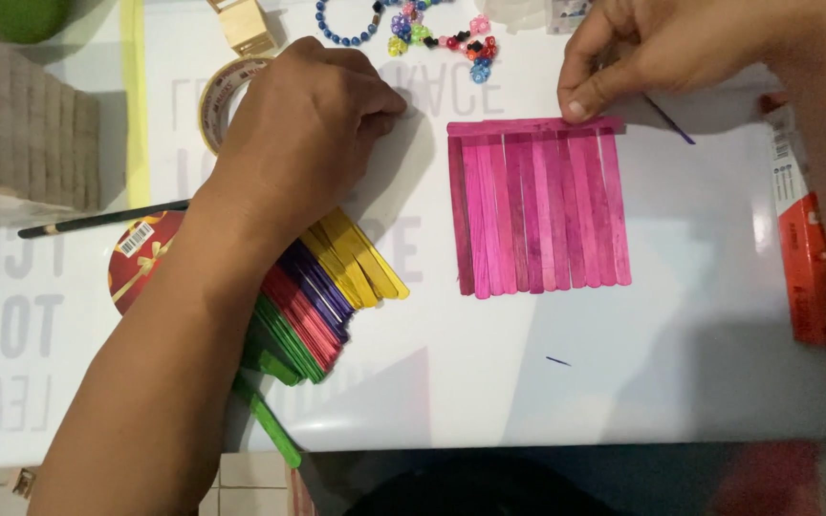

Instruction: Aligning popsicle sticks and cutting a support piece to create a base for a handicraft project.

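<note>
While the right hand (642, 48) presses its fingers together on the pink wooden crossbar stick (534, 125) atop the pink stick panel (537, 215) mid-tabletop (700, 363), the left hand (303, 134), fingers curled, rests empty above the multicoloured stick pile (332, 287).

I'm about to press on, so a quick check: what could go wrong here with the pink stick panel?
1. The right hand pins only one end of the crossbar stick; its far end may swing askew.
2. The pink sticks look loose at their lower ends and already uneven, so a nudge could fan them apart.
3. The left hand and forearm hang over the stack of coloured sticks, which could scatter.
</note>
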